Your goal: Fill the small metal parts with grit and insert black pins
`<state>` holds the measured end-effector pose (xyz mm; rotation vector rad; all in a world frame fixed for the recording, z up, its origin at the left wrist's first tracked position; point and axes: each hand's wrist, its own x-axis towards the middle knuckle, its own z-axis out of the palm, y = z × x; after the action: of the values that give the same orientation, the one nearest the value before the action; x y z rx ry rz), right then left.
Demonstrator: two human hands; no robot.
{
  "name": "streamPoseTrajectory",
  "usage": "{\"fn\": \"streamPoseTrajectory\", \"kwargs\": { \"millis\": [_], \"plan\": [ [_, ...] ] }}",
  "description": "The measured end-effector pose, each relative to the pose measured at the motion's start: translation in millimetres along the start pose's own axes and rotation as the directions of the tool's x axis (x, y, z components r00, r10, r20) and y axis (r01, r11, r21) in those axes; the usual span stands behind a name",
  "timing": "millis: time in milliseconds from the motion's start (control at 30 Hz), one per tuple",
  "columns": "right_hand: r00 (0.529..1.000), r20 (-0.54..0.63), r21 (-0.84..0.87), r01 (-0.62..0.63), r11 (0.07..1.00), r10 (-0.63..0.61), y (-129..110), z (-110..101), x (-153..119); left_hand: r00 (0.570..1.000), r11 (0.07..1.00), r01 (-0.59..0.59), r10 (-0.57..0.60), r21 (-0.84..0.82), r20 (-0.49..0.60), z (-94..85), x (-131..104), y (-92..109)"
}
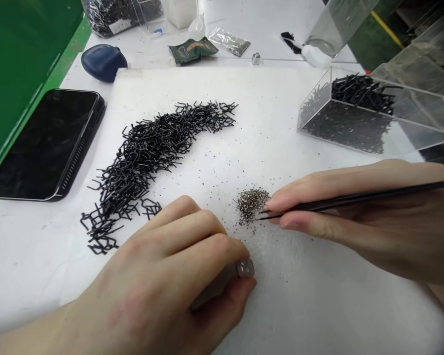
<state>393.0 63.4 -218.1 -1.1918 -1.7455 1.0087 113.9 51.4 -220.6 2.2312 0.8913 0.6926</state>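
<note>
Between the thumb and fingers of my left hand [170, 276] is a small clear, shiny piece [245, 268]. My right hand [358, 217] grips black tweezers [340, 199], whose thin tips reach the lower right edge of a small pile of brown and silvery grains [252, 201]. Whether anything sits between the tips is too small to tell. A long curved heap of short bent black pieces [148, 148] lies on the white sheet [266, 108], beyond and to the left of my left hand.
A black phone [44, 143] lies at the left, a dark blue rounded object [103, 62] behind it. An open clear box [355, 116] with black pieces stands at the right. Farther back are a green packet [193, 50], a clear packet [230, 41] and a transparent container [333, 27].
</note>
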Motion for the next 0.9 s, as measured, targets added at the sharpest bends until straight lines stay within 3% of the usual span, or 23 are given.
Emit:
{"fn": "streamPoseTrajectory", "kwargs": {
  "millis": [200, 667, 900],
  "plan": [
    [0.999, 0.027, -0.077, -0.019, 0.997, 0.021, -5.6, -0.9, 0.8, 1.000, 1.000, 0.007, -0.007, -0.019, -0.007, -1.8, -1.0, 0.2],
    [0.998, 0.056, -0.085, -0.026, 0.996, 0.031, -9.1, -1.1, 6.9, 1.000, 1.000, 0.011, -0.011, -0.006, -0.015, -0.6, -0.2, 1.0],
    [1.000, -0.003, -0.123, -0.018, 0.992, 0.018, -9.7, 0.5, 8.1, 0.998, 0.999, 0.032, -0.032, -0.016, -0.046, 1.2, -1.3, 0.9]
  ]
}}
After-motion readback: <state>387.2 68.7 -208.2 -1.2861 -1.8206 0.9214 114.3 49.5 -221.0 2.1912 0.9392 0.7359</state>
